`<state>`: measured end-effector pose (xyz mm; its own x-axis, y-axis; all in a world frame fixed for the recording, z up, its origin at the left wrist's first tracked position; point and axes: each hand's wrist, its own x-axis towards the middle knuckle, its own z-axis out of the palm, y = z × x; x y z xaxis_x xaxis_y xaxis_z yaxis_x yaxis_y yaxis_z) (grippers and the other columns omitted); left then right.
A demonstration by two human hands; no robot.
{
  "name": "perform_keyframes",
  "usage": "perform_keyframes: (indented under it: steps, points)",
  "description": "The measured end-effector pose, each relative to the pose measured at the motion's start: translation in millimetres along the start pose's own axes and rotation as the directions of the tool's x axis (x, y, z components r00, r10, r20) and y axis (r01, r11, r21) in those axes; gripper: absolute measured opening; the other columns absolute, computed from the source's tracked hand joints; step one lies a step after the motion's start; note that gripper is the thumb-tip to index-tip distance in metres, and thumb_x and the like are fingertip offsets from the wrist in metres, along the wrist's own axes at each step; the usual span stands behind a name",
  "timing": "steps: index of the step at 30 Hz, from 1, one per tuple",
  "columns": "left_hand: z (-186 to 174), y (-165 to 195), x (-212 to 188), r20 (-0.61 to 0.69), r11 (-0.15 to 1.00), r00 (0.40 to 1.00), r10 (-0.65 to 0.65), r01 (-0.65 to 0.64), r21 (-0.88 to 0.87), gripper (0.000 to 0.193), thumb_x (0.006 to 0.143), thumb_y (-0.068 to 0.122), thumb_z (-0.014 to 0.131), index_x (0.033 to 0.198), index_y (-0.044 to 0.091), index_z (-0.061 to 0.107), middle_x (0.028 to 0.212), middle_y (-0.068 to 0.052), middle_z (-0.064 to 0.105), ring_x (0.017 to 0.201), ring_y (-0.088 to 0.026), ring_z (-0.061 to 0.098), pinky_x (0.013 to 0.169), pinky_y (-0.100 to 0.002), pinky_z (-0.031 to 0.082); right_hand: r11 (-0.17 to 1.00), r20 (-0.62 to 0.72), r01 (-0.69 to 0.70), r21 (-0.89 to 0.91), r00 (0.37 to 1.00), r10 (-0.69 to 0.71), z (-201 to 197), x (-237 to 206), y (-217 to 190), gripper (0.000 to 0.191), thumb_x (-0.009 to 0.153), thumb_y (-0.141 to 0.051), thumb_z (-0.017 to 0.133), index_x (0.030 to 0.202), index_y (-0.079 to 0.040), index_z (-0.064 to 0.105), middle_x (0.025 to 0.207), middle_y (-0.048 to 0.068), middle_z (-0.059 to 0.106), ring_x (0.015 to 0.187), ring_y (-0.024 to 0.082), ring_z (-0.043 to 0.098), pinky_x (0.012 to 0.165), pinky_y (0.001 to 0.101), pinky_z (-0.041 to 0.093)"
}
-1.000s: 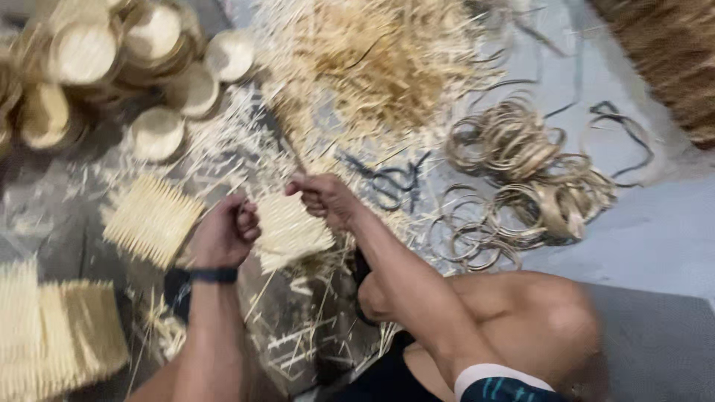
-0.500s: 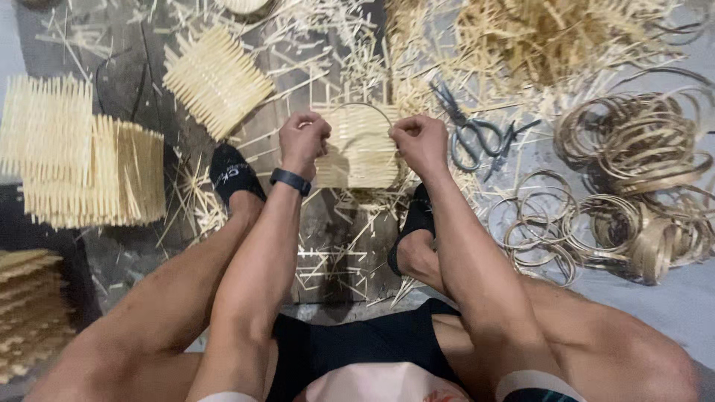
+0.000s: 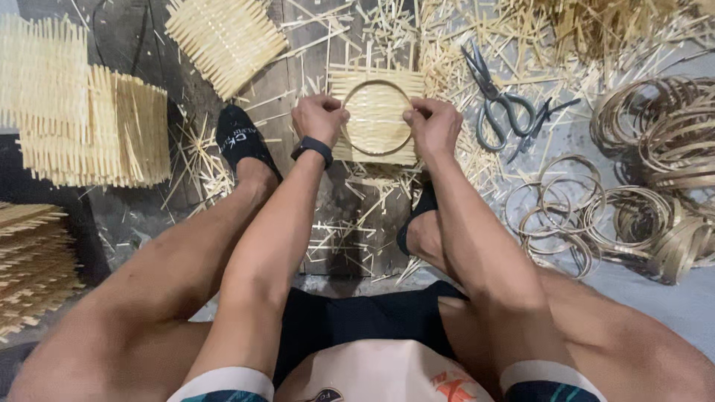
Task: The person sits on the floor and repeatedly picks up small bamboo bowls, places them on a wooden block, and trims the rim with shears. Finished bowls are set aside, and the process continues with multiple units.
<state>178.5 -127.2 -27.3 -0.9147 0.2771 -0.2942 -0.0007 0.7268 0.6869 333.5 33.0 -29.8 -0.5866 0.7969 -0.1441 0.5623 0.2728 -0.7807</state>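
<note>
Since a second ago your view has swung to look straight down, and your hands have settled on the work. Your left hand [image 3: 319,117] and right hand [image 3: 434,126] each pinch a side of a thin bamboo ring [image 3: 377,117], pressed flat onto a woven bamboo mat [image 3: 377,97] on the floor between your feet. Scissors [image 3: 497,104] lie just right. No packages or signs show.
</note>
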Motion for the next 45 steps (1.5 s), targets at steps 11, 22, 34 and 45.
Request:
perform_keyframes:
  steps: [11, 22, 34, 45]
  points:
    - [-6.7, 3.9, -4.6, 0.012, 0.995, 0.998, -0.066, 0.067, -0.077, 0.022, 0.060, 0.008, 0.092, 0.080, 0.010, 0.083, 0.078, -0.006, 0.079, 0.070, -0.016, 0.076, 0.071, -0.029, 0.061, 0.995, 0.071, -0.100, -0.016, 0.992, 0.101, -7.1, 0.9, -12.7, 0.016, 0.079, -0.016, 0.084, 0.091, -0.007, 0.081, 0.080, 0.013, 0.077, 0.070, 0.024, 0.074, 0.071, 0.0352, 0.057]
    - [-24.6, 7.5, 21.8, 0.430, 0.903, 0.880, -0.200, 0.336, -0.269, 0.045, 0.068, 0.007, 0.097, 0.105, 0.001, 0.073, 0.097, -0.013, 0.079, 0.079, -0.016, 0.075, 0.072, -0.029, 0.060, 0.882, 0.301, -0.464, 0.084, 0.855, 0.422, -15.7, 12.1, -18.2, 0.035, 0.082, -0.029, 0.089, 0.077, 0.002, 0.074, 0.065, 0.008, 0.068, 0.056, 0.017, 0.061, 0.051, 0.0349, 0.048]
    - [-17.9, -1.2, 22.4, 0.229, 0.985, 0.973, -0.034, 0.071, -0.156, 0.039, 0.058, 0.015, 0.098, 0.087, 0.009, 0.073, 0.082, -0.007, 0.076, 0.070, -0.015, 0.071, 0.066, -0.029, 0.058, 0.989, -0.128, -0.139, -0.052, 0.983, 0.132, -8.2, 6.6, -22.7, 0.055, 0.058, -0.028, 0.103, 0.089, 0.005, 0.072, 0.072, 0.012, 0.073, 0.063, 0.014, 0.067, 0.060, 0.0301, 0.054]
    - [-19.5, -0.4, -5.6, 0.197, 0.983, 0.980, 0.009, -0.044, 0.177, 0.036, 0.064, 0.025, 0.095, 0.093, 0.009, 0.083, 0.087, -0.015, 0.079, 0.076, -0.025, 0.075, 0.079, -0.038, 0.060, 0.998, -0.041, -0.035, -0.044, 0.999, 0.033, -25.4, -16.7, -38.0, 0.016, 0.076, -0.010, 0.070, 0.088, -0.007, 0.081, 0.089, 0.017, 0.077, 0.083, 0.034, 0.074, 0.082, 0.0440, 0.058]
